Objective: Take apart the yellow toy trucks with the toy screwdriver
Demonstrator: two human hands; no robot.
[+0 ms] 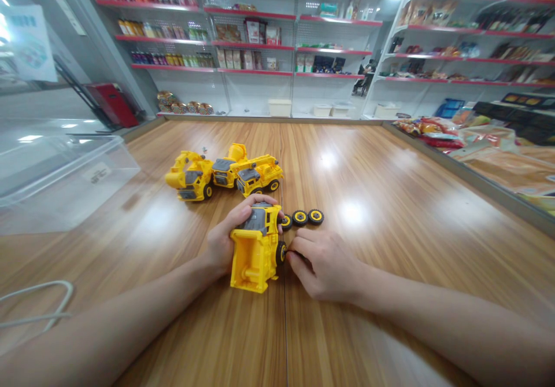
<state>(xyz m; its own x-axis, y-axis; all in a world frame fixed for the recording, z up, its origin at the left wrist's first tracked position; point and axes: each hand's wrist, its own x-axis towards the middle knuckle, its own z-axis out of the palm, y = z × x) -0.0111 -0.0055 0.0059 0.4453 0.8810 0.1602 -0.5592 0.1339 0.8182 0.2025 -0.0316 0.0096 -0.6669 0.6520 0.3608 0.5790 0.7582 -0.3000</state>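
Note:
My left hand (226,231) is closed around a yellow toy dump truck (251,257) with a grey cab, tipped on its side above the table so its open bed faces me. A black wheel with a yellow hub (281,253) sits against the truck's right side. At that hub, the thumb and fingers of my right hand (323,262) are pinched together; whatever is between them is too small to make out. Just beyond, loose toy wheels (300,218) lie in a row on the wooden table (347,341), the leftmost partly behind my left fingertips.
Several yellow toy construction trucks (258,177) stand close together beyond my left hand. A clear plastic bin (65,184) is at the left, and a white cable (65,294) lies nearer. Packaged goods (489,138) line the right edge; stocked shelves (255,45) stand behind the table.

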